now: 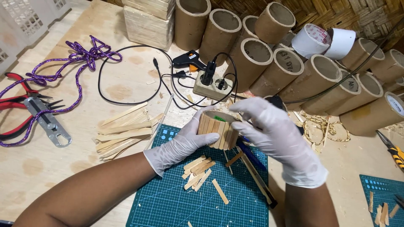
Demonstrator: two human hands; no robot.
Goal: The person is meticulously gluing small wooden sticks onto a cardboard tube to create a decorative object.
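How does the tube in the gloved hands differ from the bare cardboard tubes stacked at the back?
The held tube is short and clad in upright wooden sticks on the side in view; the stacked tubes are longer and bare brown cardboard. The held tube stands upright between the left hand and right hand above the green cutting mat; the stacked tubes mostly lie tilted, open ends facing the camera. Both are round, hollow cardboard.
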